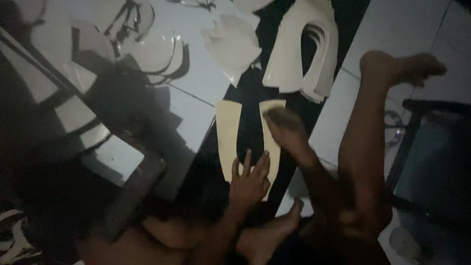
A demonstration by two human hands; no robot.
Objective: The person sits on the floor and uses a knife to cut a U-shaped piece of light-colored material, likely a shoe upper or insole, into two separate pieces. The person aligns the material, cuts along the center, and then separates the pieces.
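A cream U-shaped flat piece (226,137) lies on a dark mat (250,88) on the tiled floor. My left hand (250,180) presses flat on its near closed end, fingers spread. My right hand (284,128) rests on the right arm of the piece, blurred, gripping a small dark brush or pad (277,114) against it. Just beyond, a stack of similar cream U-shaped pieces (299,54) sits on the mat. My bare legs and feet (373,137) are beside the mat on the right and near edge.
More pale cut pieces (233,46) lie at the top centre. Curved white pieces (152,49) and white strips (73,113) are scattered on the left. A dark frame or stool (431,147) stands at the right. A round clear lid or dish (392,128) lies on the tiles.
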